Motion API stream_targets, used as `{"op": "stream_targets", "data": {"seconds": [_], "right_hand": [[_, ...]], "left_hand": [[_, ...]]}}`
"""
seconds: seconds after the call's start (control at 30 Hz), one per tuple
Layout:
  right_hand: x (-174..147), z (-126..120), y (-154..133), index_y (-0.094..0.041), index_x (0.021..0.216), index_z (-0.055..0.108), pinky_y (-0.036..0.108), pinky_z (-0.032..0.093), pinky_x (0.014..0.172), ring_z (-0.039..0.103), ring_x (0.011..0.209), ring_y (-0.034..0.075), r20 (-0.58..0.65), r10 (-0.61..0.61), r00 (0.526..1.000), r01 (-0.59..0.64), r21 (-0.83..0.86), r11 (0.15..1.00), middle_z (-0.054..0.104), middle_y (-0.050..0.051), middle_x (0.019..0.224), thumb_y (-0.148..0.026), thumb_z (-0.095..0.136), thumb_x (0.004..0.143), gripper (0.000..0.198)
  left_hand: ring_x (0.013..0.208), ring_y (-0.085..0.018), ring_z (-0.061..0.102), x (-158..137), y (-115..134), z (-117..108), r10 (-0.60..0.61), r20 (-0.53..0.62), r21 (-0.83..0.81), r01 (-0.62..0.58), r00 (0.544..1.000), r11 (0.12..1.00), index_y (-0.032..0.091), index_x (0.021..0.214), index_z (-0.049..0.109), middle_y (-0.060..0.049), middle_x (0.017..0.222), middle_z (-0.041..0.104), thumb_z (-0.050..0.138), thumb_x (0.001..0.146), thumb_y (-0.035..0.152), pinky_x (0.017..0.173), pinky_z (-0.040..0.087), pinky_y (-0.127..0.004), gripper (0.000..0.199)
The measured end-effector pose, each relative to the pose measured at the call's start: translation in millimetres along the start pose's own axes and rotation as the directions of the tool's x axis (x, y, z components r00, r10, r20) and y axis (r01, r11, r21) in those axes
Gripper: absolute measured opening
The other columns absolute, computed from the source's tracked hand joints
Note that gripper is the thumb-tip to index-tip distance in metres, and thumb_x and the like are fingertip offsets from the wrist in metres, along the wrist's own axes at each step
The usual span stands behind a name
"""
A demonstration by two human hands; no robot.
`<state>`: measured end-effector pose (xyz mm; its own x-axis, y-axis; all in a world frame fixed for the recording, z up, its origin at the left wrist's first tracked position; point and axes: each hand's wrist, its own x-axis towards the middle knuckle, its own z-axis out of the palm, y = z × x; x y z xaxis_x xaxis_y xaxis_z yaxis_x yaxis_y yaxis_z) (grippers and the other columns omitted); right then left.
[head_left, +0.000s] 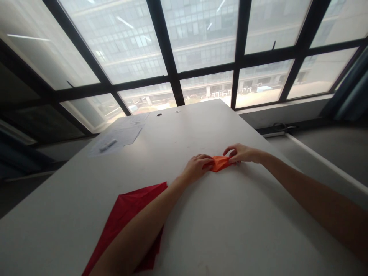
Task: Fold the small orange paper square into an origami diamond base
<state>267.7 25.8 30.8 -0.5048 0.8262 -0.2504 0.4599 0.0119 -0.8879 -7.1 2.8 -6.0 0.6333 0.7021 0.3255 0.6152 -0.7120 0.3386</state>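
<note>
A small folded piece of orange paper (220, 164) lies on the white table between my hands. My left hand (199, 167) grips its left end, fingers curled over the edge. At the opposite end, my right hand (238, 153) pinches the paper between thumb and fingers, its index finger arched above. Under my left forearm rests a large creased red sheet (126, 209), partly hidden by the arm.
The white table (230, 230) reaches toward large dark-framed windows. White paper sheets (130, 135) lie at its far left, with a white marker-like stick (108, 144) on them. Two small dark holes sit near the far edge. A white bar (330, 163) runs beyond the right edge.
</note>
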Motion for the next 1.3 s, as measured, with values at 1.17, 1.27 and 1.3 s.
{"op": "stream_targets", "data": {"seconds": [1.17, 1.27, 1.3], "right_hand": [[17.5, 73.8, -13.7, -0.016, 0.068, 0.066, 0.025, 0.044, 0.053, 0.056, 0.058, 0.014, -0.538, -0.161, 0.828, 0.269, 0.128, 0.955, 0.065, 0.004, 0.064, -0.029, 0.065, 0.071, 0.013], [18.1, 76.3, -13.9, -0.017, 0.064, 0.062, 0.024, 0.043, 0.051, 0.054, 0.056, 0.013, -0.590, -0.157, 0.792, 0.242, 0.068, 0.968, 0.062, 0.002, 0.061, -0.024, 0.062, 0.068, 0.008], [18.0, 77.3, -14.2, -0.018, 0.064, 0.060, 0.024, 0.043, 0.050, 0.054, 0.055, 0.013, -0.611, -0.165, 0.774, 0.238, 0.039, 0.971, 0.061, 0.002, 0.061, -0.023, 0.061, 0.068, 0.007]], "left_hand": [[0.069, -0.015, 0.059, 9.9, 13.0, -3.4, -0.384, 0.032, -0.672, 0.304, 0.923, 0.676, 0.012, 0.091, 0.076, -0.009, 0.082, 0.073, 0.068, 0.078, 0.051, 0.059, 0.043, -0.024, 0.042], [0.068, -0.015, 0.059, 9.6, 13.5, -3.8, -0.378, 0.041, -0.651, 0.312, 0.925, 0.692, 0.012, 0.091, 0.077, -0.009, 0.081, 0.073, 0.068, 0.078, 0.052, 0.059, 0.043, -0.024, 0.043], [0.068, -0.015, 0.059, 9.5, 13.3, -3.6, -0.380, 0.045, -0.645, 0.318, 0.924, 0.695, 0.012, 0.091, 0.077, -0.008, 0.079, 0.073, 0.069, 0.077, 0.052, 0.059, 0.042, -0.024, 0.043]]}}
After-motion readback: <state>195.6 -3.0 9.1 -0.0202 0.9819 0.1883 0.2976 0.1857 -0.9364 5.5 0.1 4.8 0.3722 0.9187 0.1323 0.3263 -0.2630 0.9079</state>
